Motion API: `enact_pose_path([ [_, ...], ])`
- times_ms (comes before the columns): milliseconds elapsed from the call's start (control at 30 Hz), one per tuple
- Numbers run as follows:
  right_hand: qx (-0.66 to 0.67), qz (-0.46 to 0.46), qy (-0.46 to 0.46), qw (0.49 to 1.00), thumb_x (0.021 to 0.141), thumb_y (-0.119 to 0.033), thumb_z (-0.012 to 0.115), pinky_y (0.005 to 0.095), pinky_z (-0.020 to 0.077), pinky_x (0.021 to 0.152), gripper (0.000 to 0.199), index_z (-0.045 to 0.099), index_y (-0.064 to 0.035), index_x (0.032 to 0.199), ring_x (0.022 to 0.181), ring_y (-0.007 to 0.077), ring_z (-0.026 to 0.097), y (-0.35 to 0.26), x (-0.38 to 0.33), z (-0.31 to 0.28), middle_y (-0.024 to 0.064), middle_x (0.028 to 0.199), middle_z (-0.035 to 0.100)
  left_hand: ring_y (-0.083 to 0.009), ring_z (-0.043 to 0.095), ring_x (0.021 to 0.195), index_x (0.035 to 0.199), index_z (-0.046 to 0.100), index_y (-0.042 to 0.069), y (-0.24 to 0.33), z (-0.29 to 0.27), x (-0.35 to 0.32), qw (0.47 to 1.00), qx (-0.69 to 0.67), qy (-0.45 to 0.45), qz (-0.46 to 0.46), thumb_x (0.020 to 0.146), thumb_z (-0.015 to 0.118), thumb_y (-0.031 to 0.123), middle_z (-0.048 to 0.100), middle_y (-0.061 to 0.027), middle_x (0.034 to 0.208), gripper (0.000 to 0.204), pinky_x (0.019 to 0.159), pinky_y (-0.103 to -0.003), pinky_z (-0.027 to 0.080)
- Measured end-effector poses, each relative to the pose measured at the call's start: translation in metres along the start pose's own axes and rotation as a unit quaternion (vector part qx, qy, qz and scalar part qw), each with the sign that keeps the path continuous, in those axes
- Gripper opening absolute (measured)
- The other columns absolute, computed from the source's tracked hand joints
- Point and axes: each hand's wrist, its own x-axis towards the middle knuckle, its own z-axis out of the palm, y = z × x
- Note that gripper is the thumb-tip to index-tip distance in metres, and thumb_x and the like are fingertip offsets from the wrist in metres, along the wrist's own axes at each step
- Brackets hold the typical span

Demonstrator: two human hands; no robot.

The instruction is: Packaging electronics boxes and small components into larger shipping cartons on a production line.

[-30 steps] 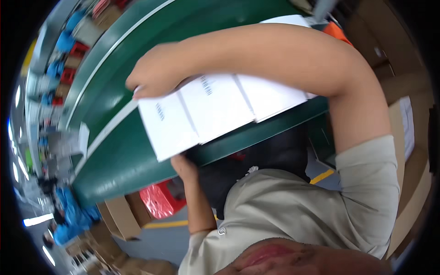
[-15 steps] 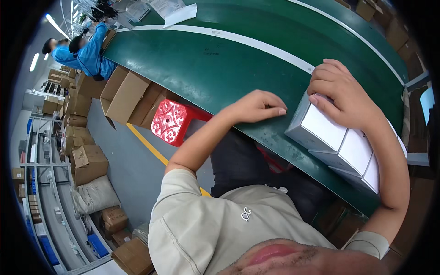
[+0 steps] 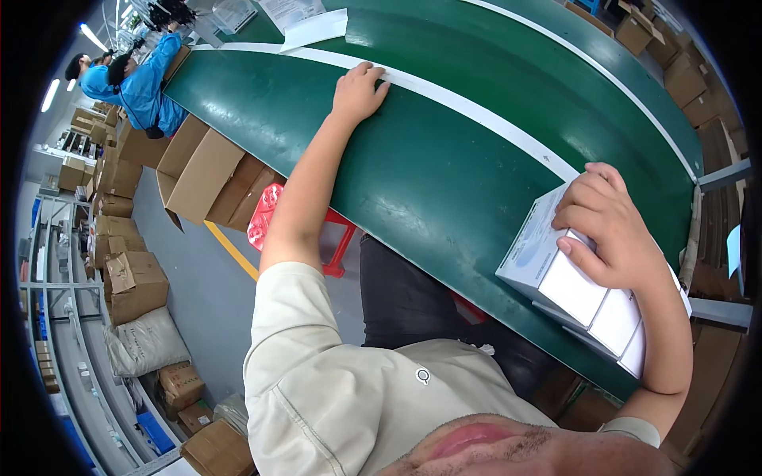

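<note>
My right hand [image 3: 597,226] is curled over the end of a white box [image 3: 571,289], fingers across the upper side and thumb on the near face. That box stands first in a row of similar white boxes [image 3: 617,329], partly hidden by my right forearm. My left hand [image 3: 359,94] reaches across the green worktable [image 3: 413,174] to the white strip [image 3: 476,105]. Its thumb and fingers are apart, and nothing shows in it. Beyond it lie a white sheet [image 3: 313,30] and a clear plastic bag-like pack [image 3: 232,14].
A red plastic stool [image 3: 260,218] and an open cardboard carton [image 3: 202,170] stand by the table's near edge. Two people in blue [image 3: 147,87] are at the far left. Cartons [image 3: 139,285], a white sack [image 3: 147,339] and metal shelving [image 3: 75,349] line the left side.
My left hand has swung away from beside the boxes, far to the left, to the white strip. My right hand stays on the boxes, while the whole view has shifted slightly.
</note>
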Motion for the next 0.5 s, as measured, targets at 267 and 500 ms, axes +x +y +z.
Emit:
enact_pose_path([
  [267,-0.007,0.015,0.003,1.0,0.082,-0.027,0.07,0.0533,0.0333,0.109,0.019,0.069,-0.0085,0.088,0.095,0.0282,0.059,0.001,0.005,-0.003,0.0074,0.091,0.062,-0.036,0.049,0.136,0.119,0.072,0.005,-0.067,0.034,0.056,0.974,0.155,0.136,-0.088,0.09,0.063,0.042,0.053,-0.0187,0.148,0.049,0.107,-0.054,0.041],
  [500,0.023,0.036,-0.012,0.999,0.081,-0.031,0.068,0.0571,0.0292,0.111,0.025,0.072,-0.0091,0.092,0.101,0.0289,0.061,0.009,0.004,-0.001,0.0072,0.098,0.068,-0.0345,0.047,0.137,0.123,0.068,-0.001,-0.114,0.039,0.109,0.95,0.234,0.075,-0.195,0.091,0.059,0.042,0.053,-0.0163,0.148,0.054,0.108,-0.056,0.039],
])
